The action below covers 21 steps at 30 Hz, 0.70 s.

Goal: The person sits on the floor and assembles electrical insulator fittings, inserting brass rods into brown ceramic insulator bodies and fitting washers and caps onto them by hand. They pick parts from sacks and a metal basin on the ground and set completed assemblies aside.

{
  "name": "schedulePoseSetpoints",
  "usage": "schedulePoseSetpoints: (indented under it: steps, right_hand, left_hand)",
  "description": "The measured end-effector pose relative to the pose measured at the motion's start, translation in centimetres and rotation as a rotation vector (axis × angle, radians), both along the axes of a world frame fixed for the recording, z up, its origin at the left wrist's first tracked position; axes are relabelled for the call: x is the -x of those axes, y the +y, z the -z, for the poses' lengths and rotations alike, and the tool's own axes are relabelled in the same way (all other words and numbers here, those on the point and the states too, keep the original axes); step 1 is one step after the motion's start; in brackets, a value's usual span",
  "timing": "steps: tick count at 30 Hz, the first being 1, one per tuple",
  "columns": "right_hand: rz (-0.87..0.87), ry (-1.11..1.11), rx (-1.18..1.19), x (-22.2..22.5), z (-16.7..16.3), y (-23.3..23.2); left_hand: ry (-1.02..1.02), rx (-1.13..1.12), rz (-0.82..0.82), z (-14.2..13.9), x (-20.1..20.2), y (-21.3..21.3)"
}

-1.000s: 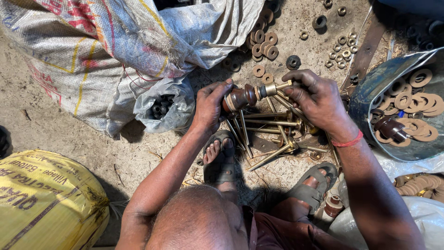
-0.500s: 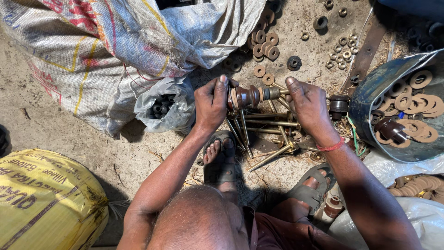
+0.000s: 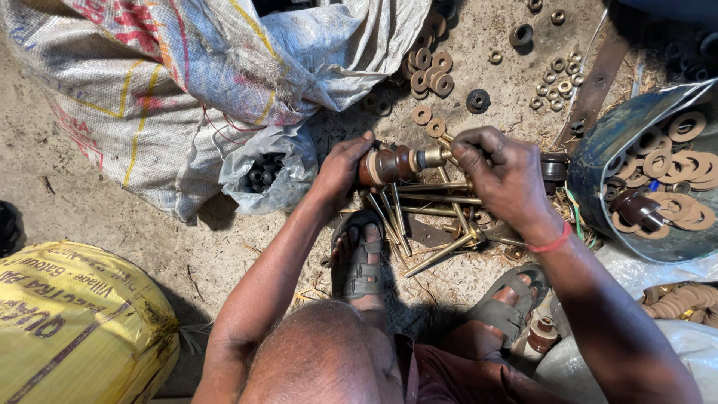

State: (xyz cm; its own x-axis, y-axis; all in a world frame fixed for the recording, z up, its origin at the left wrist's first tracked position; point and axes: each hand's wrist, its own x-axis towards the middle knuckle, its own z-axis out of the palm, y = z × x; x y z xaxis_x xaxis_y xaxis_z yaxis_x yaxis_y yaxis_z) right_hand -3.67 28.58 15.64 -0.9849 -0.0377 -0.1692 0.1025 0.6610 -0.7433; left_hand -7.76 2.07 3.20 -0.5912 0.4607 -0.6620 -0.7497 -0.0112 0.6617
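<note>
Sandy dirt floor (image 3: pixel 112 217), woven sacks (image 3: pixel 149 75), scattered washers (image 3: pixel 430 67), brass rods (image 3: pixel 434 202), yellow bag (image 3: pixel 75 322)

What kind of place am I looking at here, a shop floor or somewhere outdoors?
Probably an informal ground-level workshop for sorting or assembling hardware. The floor is bare dirt, long brass bolts lie loose on it, and a metal basin holds brown washers, beside woven sacks.

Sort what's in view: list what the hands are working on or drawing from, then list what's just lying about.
In hand or close by:
- left hand gripping the brown spool piece
- right hand at the brass nut
- brass rods beneath
- washers on the ground

Lying about:
- woven sack
- yellow sack
- clear bag
- metal basin
</note>
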Motion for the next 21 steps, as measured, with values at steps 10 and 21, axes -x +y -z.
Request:
schedulePoseSetpoints:
  steps: [10, 21]
  right_hand:
    - [0.173, -0.248, 0.05, 0.8, 0.8, -1.5]
    - [-0.017, -0.184, -0.164, -0.4, 4.0, 1.0]
  left_hand:
    - [0.7, -0.199, 0.387, -1.6, 0.8, 6.6]
    - [0.98, 0.128, 0.361, -0.8, -1.4, 8.6]
